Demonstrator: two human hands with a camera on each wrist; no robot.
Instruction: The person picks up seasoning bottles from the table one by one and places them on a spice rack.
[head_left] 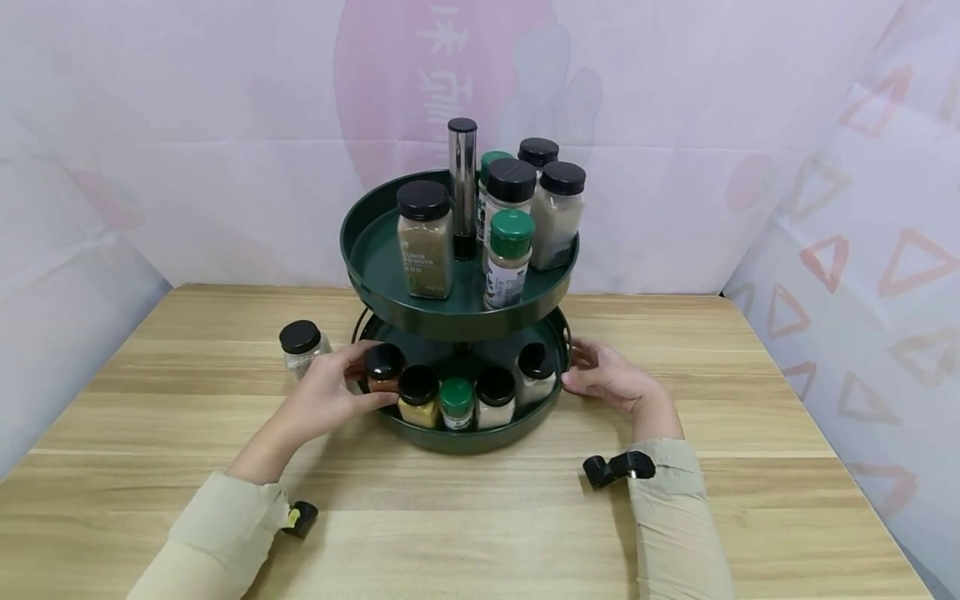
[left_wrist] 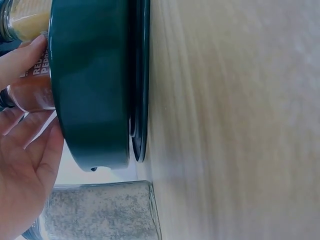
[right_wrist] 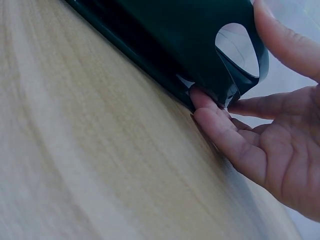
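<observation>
A dark green two-tier spice rack [head_left: 459, 323] stands mid-table. On the left of its lower tier, my left hand [head_left: 335, 392] holds a jar of red pepper [left_wrist: 33, 93] between thumb and fingers. The jar's base is hidden behind the tray wall in the left wrist view. Beside it stand a yellow spice jar [head_left: 417, 407], a small green-capped jar [head_left: 457, 403] and two black-capped jars of pale powder, one here [head_left: 495, 408]. My right hand [head_left: 611, 379] grips the lower tray's right side, thumb at the wall near the oval cutout, fingers low at its underside.
A black-capped jar of speckled seasoning [head_left: 303, 348] stands on the table left of the rack, close to my left hand. The upper tier carries a cumin powder jar [head_left: 425, 250], several other jars and a steel post [head_left: 463, 183]. White cloth [head_left: 225, 167] hangs behind.
</observation>
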